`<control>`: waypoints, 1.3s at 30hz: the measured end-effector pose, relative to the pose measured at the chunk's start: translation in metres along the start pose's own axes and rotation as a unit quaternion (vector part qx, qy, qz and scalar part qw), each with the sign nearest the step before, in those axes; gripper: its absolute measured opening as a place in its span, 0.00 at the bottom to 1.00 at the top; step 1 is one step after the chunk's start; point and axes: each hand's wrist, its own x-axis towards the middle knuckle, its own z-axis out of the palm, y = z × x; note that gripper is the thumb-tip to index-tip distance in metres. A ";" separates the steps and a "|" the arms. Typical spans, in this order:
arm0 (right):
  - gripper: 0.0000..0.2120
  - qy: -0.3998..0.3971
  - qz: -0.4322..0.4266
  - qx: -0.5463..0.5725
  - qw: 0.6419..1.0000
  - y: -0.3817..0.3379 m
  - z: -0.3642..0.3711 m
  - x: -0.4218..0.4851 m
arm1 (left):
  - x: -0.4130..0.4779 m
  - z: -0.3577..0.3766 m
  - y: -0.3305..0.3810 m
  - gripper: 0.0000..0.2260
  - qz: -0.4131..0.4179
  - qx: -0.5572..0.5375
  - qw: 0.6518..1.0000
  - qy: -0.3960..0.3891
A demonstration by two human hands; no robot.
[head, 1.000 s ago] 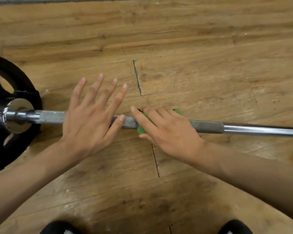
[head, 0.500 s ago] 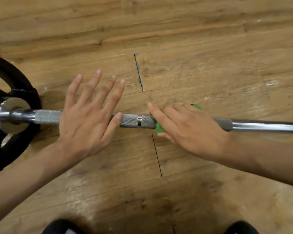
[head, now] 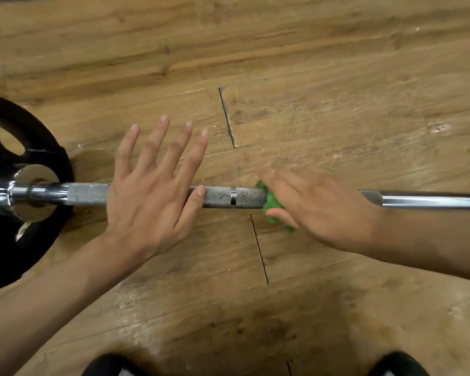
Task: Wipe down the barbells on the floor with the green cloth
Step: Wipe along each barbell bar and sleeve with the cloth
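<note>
A steel barbell (head: pixel 228 197) lies left to right across the wooden floor, with a knurled grip in the middle. My left hand (head: pixel 147 204) rests flat on the knurled part, fingers spread and straight, thumb lying along the bar. Further right, my right hand (head: pixel 323 210) presses the green cloth (head: pixel 273 204) onto the bar with its fingers stretched out over it. Only a small green edge shows by the fingertips and thumb; the hand hides the rest.
A black weight plate (head: pixel 38 147) sits on the bar's chrome sleeve (head: pixel 17 195) at the left edge. Two dark shoe tips (head: pixel 106 366) (head: pixel 399 365) show at the bottom. Bare wood planks (head: pixel 310 77) surround the bar.
My right hand has slid the green cloth to the right along the bar, uncovering more of the knurled grip. My left hand stays on the same spot.
</note>
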 end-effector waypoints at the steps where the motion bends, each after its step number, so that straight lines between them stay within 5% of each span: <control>1: 0.27 -0.006 0.014 -0.004 1.000 0.020 -0.002 -0.028 | -0.001 0.000 0.001 0.31 0.002 0.000 1.000 0.002; 5: 0.32 -0.022 0.030 -0.048 0.998 0.058 -0.012 -0.082 | -0.006 0.000 0.006 0.31 -0.007 -0.002 1.000 0.002; 9: 0.29 0.057 0.037 -0.040 0.997 -0.011 0.009 -0.006 | -0.006 0.001 0.005 0.29 -0.002 0.005 1.000 0.003; 13: 0.29 0.052 -0.012 -0.036 0.998 -0.029 0.012 0.036 | 0.000 -0.001 0.003 0.30 -0.002 0.003 1.000 -0.009; 20: 0.25 0.018 0.063 0.026 0.998 0.051 0.000 -0.072 | 0.003 -0.006 0.008 0.32 -0.029 -0.006 0.999 -0.032; 25: 0.32 0.032 0.079 -0.033 0.996 0.089 -0.011 -0.139 | -0.005 -0.006 0.011 0.34 -0.007 -0.011 0.999 -0.036; 34: 0.31 0.067 -0.027 -0.030 0.997 -0.058 0.018 0.005 | -0.042 -0.011 0.022 0.32 0.009 -0.019 0.999 -0.043; 39: 0.30 0.010 -0.053 -0.007 0.999 -0.056 0.012 -0.034 | -0.070 -0.011 0.033 0.31 0.002 -0.029 0.999 -0.044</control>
